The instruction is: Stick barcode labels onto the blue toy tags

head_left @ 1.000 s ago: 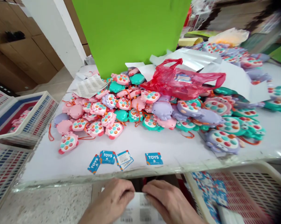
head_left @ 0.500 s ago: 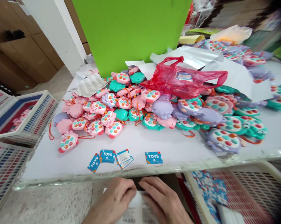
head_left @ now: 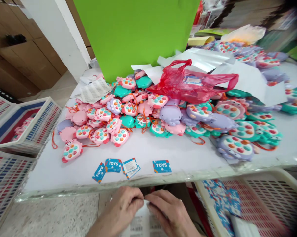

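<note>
Below the table edge (head_left: pixel 113 192), I had both hands on a white barcode label sheet (head_left: pixel 142 223), which lay between and under them with its long axis running toward me. My left hand (head_left: pixel 121 210) and right hand (head_left: pixel 168 214) met at its far edge, fingertips pressed together and pinching there. Blue TOYS tags (head_left: pixel 161 166) lay just beyond, on the table.
</note>
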A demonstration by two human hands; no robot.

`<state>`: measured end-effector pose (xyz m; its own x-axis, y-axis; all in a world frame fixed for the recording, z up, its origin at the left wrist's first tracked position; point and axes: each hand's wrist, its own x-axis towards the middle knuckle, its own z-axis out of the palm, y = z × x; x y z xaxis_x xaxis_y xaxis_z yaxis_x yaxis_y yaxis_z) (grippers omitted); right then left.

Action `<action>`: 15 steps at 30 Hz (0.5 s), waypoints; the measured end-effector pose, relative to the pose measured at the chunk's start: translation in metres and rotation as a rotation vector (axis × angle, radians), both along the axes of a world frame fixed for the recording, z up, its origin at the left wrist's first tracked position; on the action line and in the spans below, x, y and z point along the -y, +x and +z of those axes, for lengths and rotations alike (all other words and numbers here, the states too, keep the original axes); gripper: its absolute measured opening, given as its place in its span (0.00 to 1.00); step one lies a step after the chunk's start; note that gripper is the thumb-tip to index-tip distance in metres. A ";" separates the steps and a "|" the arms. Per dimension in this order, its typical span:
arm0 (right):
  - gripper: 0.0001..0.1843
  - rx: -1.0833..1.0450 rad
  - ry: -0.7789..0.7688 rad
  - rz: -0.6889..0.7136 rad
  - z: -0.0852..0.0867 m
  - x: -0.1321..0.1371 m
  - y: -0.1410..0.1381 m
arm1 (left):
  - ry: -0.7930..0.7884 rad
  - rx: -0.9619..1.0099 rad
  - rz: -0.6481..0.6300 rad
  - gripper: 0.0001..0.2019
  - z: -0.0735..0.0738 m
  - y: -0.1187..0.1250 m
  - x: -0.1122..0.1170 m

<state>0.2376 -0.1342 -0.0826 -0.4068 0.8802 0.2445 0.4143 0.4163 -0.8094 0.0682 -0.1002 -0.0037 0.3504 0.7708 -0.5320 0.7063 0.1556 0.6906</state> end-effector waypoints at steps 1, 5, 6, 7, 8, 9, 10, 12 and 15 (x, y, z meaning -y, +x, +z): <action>0.14 0.002 0.045 -0.012 -0.001 0.000 0.000 | 0.006 -0.010 0.004 0.10 0.000 0.000 0.000; 0.14 0.004 0.188 -0.009 -0.002 0.001 0.000 | 0.009 -0.046 -0.001 0.11 -0.002 0.000 0.002; 0.14 -0.006 0.199 -0.009 -0.002 0.001 0.002 | 0.008 -0.050 0.000 0.11 -0.002 -0.001 0.002; 0.13 -0.016 0.203 -0.012 -0.001 0.001 0.003 | 0.004 -0.050 0.000 0.11 -0.003 -0.001 0.002; 0.12 -0.021 0.204 -0.018 0.000 0.001 0.005 | 0.002 -0.047 0.003 0.11 -0.003 -0.001 0.002; 0.12 -0.018 0.202 -0.028 0.001 0.000 0.007 | -0.001 -0.039 0.007 0.11 -0.003 -0.001 0.002; 0.12 -0.003 0.203 -0.034 0.002 0.000 0.010 | -0.008 -0.029 0.007 0.10 -0.003 -0.001 0.001; 0.14 0.052 0.206 -0.035 0.000 -0.001 0.015 | -0.015 -0.009 0.009 0.10 -0.002 -0.001 0.000; 0.14 0.109 0.209 -0.007 -0.006 0.000 0.023 | -0.011 -0.005 0.016 0.10 -0.001 -0.001 -0.002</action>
<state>0.2603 -0.1339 -0.0888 -0.4345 0.8180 0.3769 0.4981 0.5669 -0.6562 0.0676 -0.0987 -0.0043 0.3359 0.7700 -0.5424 0.7070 0.1744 0.6853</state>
